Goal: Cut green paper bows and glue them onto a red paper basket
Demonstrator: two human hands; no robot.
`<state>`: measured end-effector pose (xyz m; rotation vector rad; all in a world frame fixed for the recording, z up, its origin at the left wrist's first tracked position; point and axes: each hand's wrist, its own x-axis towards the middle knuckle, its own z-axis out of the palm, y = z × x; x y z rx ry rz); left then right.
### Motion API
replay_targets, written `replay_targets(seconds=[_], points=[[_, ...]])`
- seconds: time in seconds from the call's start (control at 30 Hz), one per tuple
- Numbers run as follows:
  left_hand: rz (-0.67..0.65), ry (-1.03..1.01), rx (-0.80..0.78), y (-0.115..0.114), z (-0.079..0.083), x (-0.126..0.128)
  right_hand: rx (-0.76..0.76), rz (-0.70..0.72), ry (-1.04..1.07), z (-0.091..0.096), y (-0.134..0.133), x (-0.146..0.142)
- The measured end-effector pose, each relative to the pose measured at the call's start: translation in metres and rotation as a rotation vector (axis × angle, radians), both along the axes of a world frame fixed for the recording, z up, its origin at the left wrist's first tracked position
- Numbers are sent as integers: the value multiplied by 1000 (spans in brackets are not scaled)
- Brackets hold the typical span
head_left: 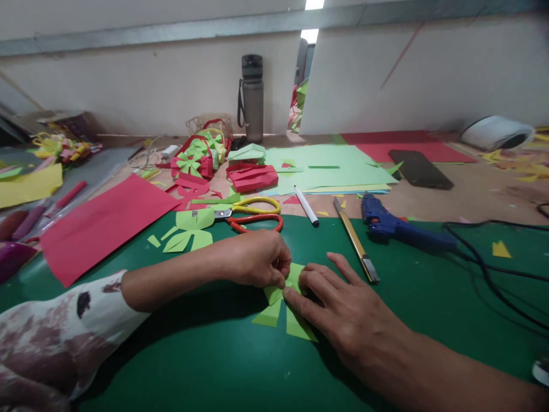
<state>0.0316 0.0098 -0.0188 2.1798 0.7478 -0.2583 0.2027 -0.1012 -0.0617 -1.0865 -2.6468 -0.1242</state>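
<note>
A light green paper cutout point(302, 327), bow-like with split tails, lies on the green mat under both of my hands. The fingers of my left hand point(259, 257) are closed in a pinch at its upper left part. From the other side, my right hand point(347, 303) grips its middle between thumb and bent fingers, with one outer finger raised. My fingers hide the centre of the cutout. Beyond my left hand lie scissors point(257, 207) with yellow and red handles, beside another flat green bow-shaped cutout point(189, 229).
Near my right hand lie a yellow utility knife point(355, 237), a blue glue gun point(403, 229) with a black cord, and a white marker point(306, 206). Red paper point(107, 229) is at left. Farther back are green sheets point(326, 166), a phone point(420, 169) and a bottle point(253, 100).
</note>
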Motion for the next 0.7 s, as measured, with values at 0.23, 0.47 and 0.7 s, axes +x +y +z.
replay_targets(seconds=[0.23,0.47,0.7], points=[[-87,-133,143,-1,0,-11,-36,-23,-17,2,-1,0],[-106,-614,767,-34,-22,-49,-113,-30,-16,3,-2,1],[-319,-459,877,-48,-38,-66,-140,-22,-54,3,-2,2]])
